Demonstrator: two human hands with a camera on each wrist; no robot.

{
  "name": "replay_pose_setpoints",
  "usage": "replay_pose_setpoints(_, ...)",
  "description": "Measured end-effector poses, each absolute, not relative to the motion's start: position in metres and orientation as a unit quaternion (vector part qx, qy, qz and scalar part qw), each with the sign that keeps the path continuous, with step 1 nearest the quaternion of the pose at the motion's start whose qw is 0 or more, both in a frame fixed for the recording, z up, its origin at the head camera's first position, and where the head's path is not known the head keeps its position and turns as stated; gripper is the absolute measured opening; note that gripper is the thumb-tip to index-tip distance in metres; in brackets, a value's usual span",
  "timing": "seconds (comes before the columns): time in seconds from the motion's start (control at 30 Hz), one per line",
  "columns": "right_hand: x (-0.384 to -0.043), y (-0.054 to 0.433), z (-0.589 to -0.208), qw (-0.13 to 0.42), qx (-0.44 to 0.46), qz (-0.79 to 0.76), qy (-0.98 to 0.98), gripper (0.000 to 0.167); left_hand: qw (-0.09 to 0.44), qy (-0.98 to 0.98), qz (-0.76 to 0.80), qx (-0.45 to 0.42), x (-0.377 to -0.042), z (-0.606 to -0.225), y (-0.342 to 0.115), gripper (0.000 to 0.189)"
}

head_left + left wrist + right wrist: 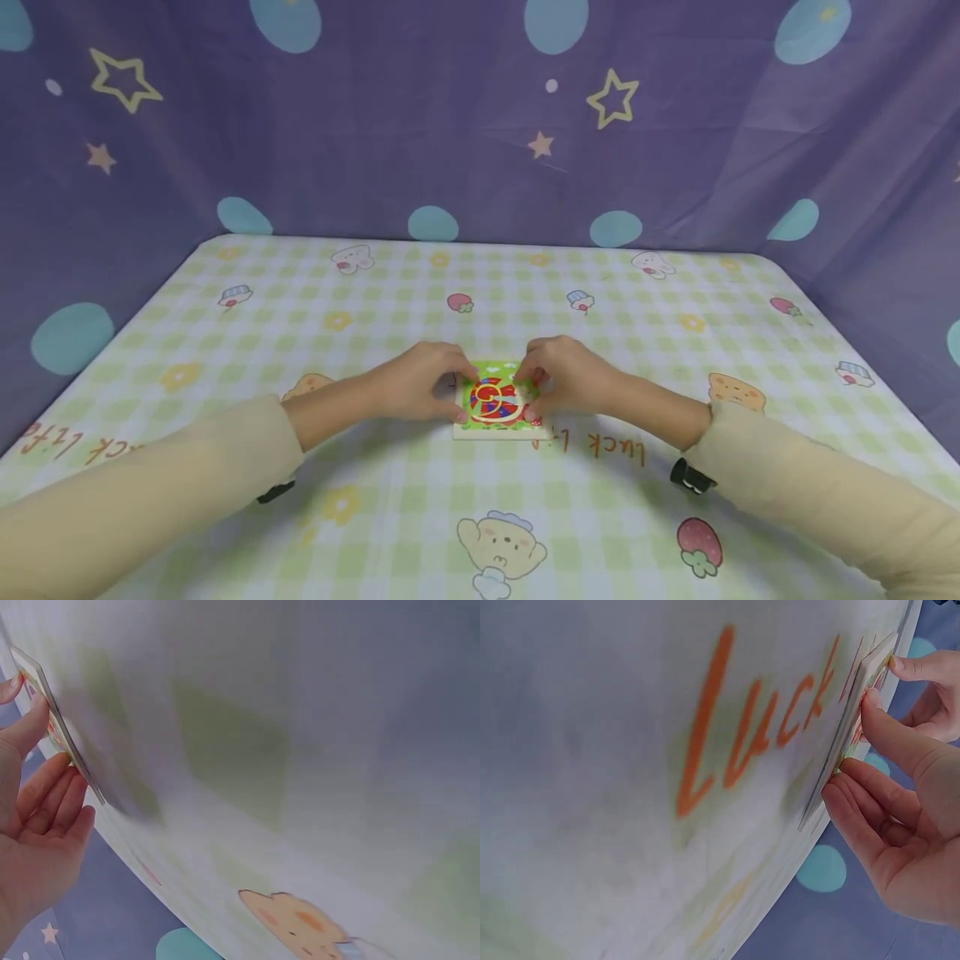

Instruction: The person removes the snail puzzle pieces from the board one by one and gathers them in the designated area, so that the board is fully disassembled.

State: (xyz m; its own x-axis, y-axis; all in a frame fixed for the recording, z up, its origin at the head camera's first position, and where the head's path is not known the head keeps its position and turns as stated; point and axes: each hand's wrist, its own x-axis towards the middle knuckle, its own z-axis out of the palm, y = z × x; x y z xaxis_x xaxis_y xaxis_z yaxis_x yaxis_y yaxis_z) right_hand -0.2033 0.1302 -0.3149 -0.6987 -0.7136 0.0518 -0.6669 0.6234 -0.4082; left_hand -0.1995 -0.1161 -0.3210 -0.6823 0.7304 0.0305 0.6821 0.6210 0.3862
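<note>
A small wooden puzzle board lies flat on the table, its green face carrying a red, snail-like spiral and a pale rim along the near side. At its left side my left hand holds on, thumb low and index finger near the top. My right hand grips the opposite side in the same way, its fingertips over the picture. Seen edge-on in the right wrist view, the board has thumb and fingertips against its face and edge. Fingers cover both sides of the picture.
A green-and-white checked tablecloth with printed bears, strawberries and lettering covers the table. Behind it hangs a purple curtain with stars and blue dots. Beige sleeves reach in from both lower corners, with a dark band at the right cuff.
</note>
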Motion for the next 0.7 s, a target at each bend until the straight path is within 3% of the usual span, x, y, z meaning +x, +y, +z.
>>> replay_pose_setpoints(0.7, -0.186, 0.121, -0.316, 0.059, -0.381, -0.191, 0.903, 0.036, 0.077, 0.905, 0.199, 0.368, -0.175, -0.320, -0.125, 0.046)
